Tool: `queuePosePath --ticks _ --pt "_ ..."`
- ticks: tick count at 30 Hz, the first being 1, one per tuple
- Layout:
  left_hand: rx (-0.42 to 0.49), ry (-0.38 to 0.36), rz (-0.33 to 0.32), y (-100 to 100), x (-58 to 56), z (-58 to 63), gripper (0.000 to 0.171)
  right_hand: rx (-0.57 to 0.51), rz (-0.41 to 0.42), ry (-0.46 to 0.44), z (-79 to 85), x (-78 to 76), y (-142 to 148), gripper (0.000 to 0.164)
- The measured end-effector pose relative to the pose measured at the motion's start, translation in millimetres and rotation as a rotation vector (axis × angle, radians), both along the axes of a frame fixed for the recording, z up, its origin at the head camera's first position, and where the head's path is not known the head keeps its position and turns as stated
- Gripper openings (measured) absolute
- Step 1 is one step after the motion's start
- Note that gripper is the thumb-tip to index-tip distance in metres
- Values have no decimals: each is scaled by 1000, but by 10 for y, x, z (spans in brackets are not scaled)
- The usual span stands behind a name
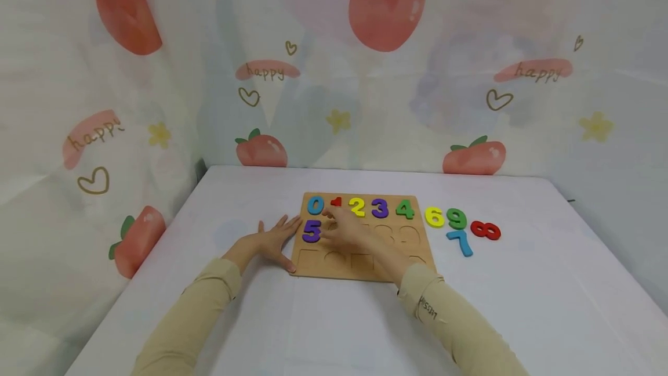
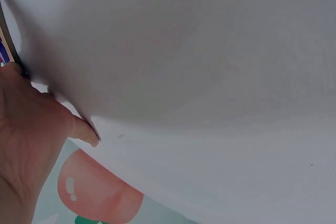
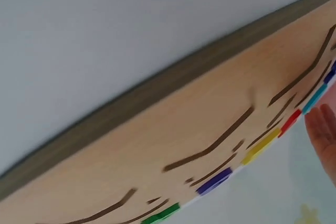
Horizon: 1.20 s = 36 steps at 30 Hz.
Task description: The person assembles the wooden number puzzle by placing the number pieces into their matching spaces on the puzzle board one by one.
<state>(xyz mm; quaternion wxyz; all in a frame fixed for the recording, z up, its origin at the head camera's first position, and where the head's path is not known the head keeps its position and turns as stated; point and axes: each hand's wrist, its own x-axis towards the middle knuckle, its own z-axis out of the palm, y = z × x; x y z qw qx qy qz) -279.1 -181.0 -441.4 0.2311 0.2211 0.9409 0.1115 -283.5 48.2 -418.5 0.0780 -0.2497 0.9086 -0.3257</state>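
A wooden number board lies on the table. In its top row sit a blue 0, a red 1 partly covered by my right hand, a yellow 2, a purple 3 and a green 4. A purple 5 lies at the left of the middle row. My left hand is spread at the board's left edge, thumb near the lower corner. Over the board, my right hand reaches left with fingers extended, fingertips beside the 5.
Right of the board lie a yellow 6, a green 9, a red 8 and a blue 7. Recessed outlines show in the middle and bottom rows. A patterned cloth hangs behind the white table.
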Motion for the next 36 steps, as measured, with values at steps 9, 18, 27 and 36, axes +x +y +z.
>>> queuePosePath --ticks 9,18,27,36 --pt "0 0 7 14 5 37 124 -39 11 60 102 6 270 40" --pt "12 -18 17 14 9 33 125 -34 -75 74 117 40 465 42" --pt "9 -21 2 7 38 61 125 -62 -57 99 64 -16 795 42" --pt "38 -23 7 1 36 47 124 -98 4 131 126 -66 1116 45"
